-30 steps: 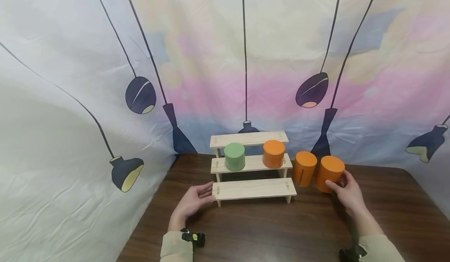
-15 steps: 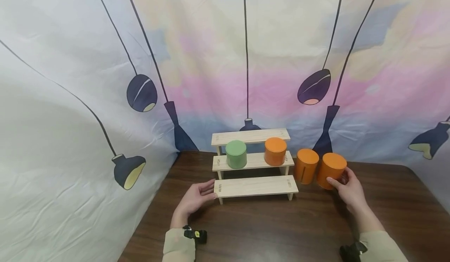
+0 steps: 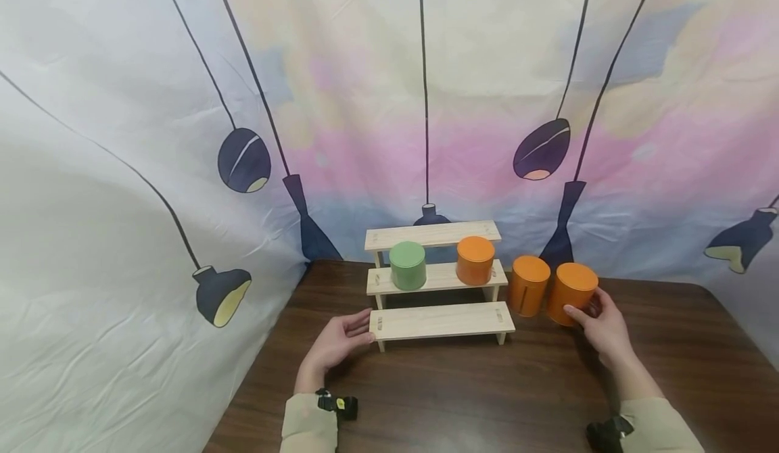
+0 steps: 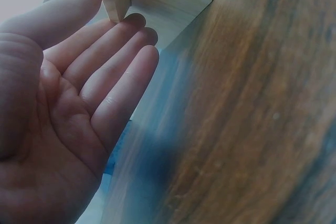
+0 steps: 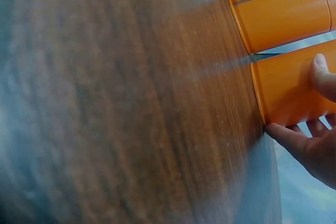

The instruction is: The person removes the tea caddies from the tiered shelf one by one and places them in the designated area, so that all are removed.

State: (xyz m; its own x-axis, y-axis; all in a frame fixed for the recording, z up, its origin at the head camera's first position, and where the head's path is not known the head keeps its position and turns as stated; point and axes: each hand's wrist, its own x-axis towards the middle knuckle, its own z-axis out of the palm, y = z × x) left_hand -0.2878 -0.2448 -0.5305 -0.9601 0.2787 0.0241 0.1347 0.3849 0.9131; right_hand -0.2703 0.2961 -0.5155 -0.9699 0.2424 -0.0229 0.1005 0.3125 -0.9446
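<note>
A three-step wooden display stand [image 3: 441, 321] stands on the table. My left hand [image 3: 333, 345] touches the left end of its lowest step. In the left wrist view, the fingers [image 4: 123, 95] lie nearly straight, with the thumb near the wood. A short green canister [image 3: 408, 266] and a short orange canister [image 3: 475, 261] sit upright on the middle step. Right of the stand, my right hand [image 3: 605, 328] grips a tall orange canister [image 3: 572, 292], thumb on its front. Beside it stands another tall orange canister [image 3: 529, 286] with a narrow slot down its side [image 5: 283, 14].
The dark wooden table [image 3: 462, 399] extends in front of the stand and to the right. A pastel cloth backdrop [image 3: 475, 101] printed with hanging lamps rises behind it and along the left. Black straps [image 3: 337, 404] circle both wrists.
</note>
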